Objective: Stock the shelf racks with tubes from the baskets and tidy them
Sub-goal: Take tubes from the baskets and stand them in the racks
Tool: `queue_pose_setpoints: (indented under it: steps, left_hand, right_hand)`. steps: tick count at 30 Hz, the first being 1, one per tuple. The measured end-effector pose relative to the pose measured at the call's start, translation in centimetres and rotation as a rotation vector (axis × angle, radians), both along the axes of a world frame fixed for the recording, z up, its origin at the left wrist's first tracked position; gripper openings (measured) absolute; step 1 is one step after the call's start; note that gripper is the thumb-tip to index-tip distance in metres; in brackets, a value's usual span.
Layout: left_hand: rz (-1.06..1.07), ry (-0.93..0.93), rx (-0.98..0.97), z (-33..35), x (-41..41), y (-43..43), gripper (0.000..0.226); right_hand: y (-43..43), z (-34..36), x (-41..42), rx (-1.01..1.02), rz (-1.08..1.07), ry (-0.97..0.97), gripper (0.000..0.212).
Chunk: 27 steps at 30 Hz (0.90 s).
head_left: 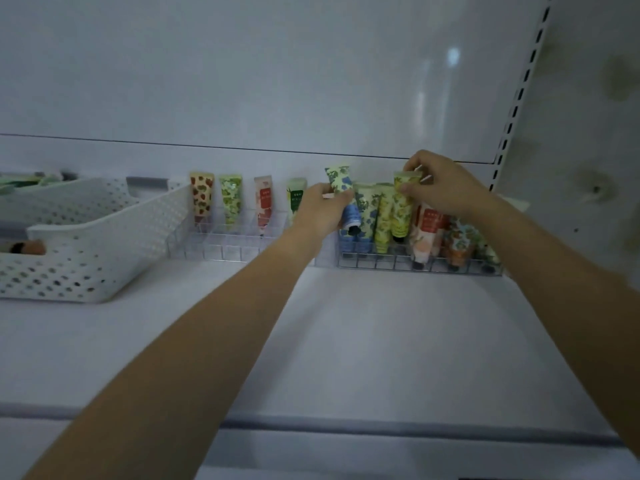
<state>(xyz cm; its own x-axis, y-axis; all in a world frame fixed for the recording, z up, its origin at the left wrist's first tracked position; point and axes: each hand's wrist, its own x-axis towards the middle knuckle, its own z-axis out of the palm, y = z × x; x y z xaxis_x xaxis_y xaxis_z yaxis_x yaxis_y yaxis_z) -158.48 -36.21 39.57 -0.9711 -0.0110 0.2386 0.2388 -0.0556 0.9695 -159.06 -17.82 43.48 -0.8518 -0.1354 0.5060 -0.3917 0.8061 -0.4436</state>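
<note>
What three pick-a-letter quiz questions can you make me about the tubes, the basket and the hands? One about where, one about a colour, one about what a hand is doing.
1. Where is the white basket?
A. left of the sparse rack
B. right of it
C. on top of it

2. What colour is the pinched tube in the right hand?
A. pink
B. yellow-green
C. black

3. What is the left hand doing?
A. lying flat
B. gripping a blue-flowered tube
C. making an empty fist

Answers: 1 A, it stands left of that rack; 2 B, its body shows yellow-green below the fingers; 3 B, the fingers curl round that tube.
</note>
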Motion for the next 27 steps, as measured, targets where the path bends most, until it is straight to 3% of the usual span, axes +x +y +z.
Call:
queue_pose_setpoints:
  steps: [4,6,9,12,15,18,21,24,27]
  left_hand:
    - [0.032,0.035,0.020,-1.9,0.2,-0.3,0.013]
    - [0.022,0.023,-0.006,-2.7,0.1,-0.9,0.006]
    - [0.053,0.016,-0.058,-3.0,-0.2,-1.6,0.036]
    - [0.061,0.017,-0.064,-2.9,-0.2,-2.0,0.036]
    - [0.039,0.049,-0.098,-3.0,0.0,-2.1,0.024]
    - [-0.013,0.095,-0.112,-2.8,0.3,-2.0,0.014]
    - [-0.068,0.141,-0.130,-2.7,0.5,-2.2,0.023]
    - [-0.054,0.187,-0.168,-2.7,0.4,-2.5,0.022]
    - [0.069,0.270,-0.384,-3.3,0.2,-2.8,0.026]
  right_hand:
    - [0.6,-1.1,-0.9,0.161,-0.070,-0.058,0.015]
    - [0.7,-1.5,-1.2,0.211,-0.107,-0.064,0.022]
    - [0.1,-1.1,-1.4,0.323,-0.165,-0.070,0.030]
    - [-1.4,0.0,-1.2,0.421,-0.208,0.088,0.032]
    - [-3.7,1.4,-0.8,0.212,-0.078,0.152,0.029]
    - [-6.2,2.0,-0.9,0.135,0.076,-0.044,0.032]
    - [-7.7,1.5,-1.3,0.132,0.153,-0.139,0.033]
    - [-7.4,1.6,-1.4,-0.009,0.243,-0.200,0.029]
    - [-6.4,2.0,-1.4,-0.010,0.268,-0.211,0.022]
